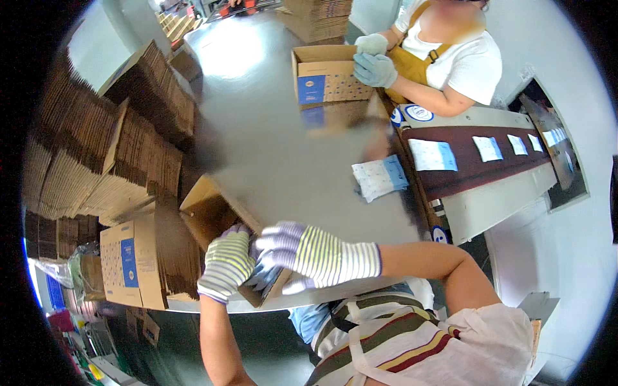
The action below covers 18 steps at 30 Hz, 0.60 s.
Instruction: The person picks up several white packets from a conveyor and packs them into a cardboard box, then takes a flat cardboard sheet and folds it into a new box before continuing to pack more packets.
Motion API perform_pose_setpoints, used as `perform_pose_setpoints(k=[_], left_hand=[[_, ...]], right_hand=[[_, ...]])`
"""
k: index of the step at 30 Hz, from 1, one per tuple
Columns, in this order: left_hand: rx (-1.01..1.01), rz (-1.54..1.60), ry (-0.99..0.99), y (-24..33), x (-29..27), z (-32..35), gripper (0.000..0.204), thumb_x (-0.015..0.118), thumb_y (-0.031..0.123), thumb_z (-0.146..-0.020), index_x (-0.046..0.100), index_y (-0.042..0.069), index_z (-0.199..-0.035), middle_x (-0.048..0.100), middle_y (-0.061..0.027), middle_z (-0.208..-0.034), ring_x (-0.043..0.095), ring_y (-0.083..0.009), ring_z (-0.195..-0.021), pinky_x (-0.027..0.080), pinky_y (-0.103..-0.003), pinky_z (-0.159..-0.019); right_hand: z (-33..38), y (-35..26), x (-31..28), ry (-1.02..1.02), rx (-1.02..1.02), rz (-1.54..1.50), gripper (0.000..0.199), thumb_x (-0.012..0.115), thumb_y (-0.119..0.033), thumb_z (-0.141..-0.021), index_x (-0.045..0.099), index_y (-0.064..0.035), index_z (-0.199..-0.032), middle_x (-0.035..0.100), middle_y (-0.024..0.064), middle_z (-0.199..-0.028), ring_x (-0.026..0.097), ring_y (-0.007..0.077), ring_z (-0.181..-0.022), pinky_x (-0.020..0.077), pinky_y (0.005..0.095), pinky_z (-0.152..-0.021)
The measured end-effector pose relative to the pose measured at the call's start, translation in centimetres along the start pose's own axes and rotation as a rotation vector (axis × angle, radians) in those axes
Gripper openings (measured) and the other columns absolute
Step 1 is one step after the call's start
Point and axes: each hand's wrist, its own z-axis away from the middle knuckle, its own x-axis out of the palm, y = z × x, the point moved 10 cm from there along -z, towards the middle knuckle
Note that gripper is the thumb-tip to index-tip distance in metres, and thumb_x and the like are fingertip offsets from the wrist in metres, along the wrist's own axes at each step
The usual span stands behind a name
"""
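Observation:
An open cardboard box (207, 193) stands at the near left edge of the table, with white-and-blue soft packs (262, 278) inside. My left hand (226, 262), in a striped knit glove, reaches into the box, its fingertips hidden by the glove and the box. Over the box's right side lies my right hand (315, 254), gloved alike. Its fingers stretch left above the packs, with the thumb apart. To the right, a few stacked soft packs (380, 178) rest on the table (277, 161), beside the conveyor.
Several packs ride the dark conveyor belt (476, 174) on the right. Piles of flat cardboard (145, 148) line the left side, with a printed carton (132, 264) nearer me. Across the table, a gloved co-worker (444, 64) holds another open box (331, 74).

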Motion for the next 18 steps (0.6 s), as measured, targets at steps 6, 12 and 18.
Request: perform_pose_setpoints(k=[6, 12, 18], left_hand=[[-0.168, 0.003, -0.146, -1.7, 2.3, 1.0, 0.041, 0.056, 0.03, -0.084, 0.059, -0.004, -0.108, 0.061, -0.0227, -0.11, 0.059, -0.0365, -0.101, 0.047, -0.043, -0.087], [-0.174, 0.017, -0.167, -1.8, 2.6, 1.0, 0.045, 0.057, 0.03, -0.083, 0.057, -0.005, -0.112, 0.06, -0.0231, -0.112, 0.058, -0.0367, -0.102, 0.048, -0.043, -0.087], [-0.187, 0.053, -0.184, -1.5, 2.2, 0.7, 0.044, 0.057, 0.029, -0.083, 0.056, -0.005, -0.112, 0.059, -0.0232, -0.113, 0.057, -0.0374, -0.104, 0.047, -0.044, -0.089]], right_hand=[[5.6, 11.4, -8.7, -0.187, 0.404, 0.339, 0.047, 0.071, -0.037, -0.076, 0.058, -0.0058, -0.108, 0.059, 0.0136, -0.108, 0.056, 0.0326, -0.105, 0.0459, 0.0437, -0.092], [15.5, 22.5, -18.6, -0.59, 0.874, 0.624, 0.041, 0.065, -0.033, -0.081, 0.064, -0.0062, -0.111, 0.064, 0.0183, -0.108, 0.061, 0.0344, -0.101, 0.0473, 0.0435, -0.09], [18.4, 24.4, -21.6, -0.625, 0.989, 0.534, 0.032, 0.067, -0.017, -0.08, 0.061, -0.0035, -0.108, 0.063, 0.0176, -0.108, 0.059, 0.035, -0.103, 0.0463, 0.0394, -0.089]])
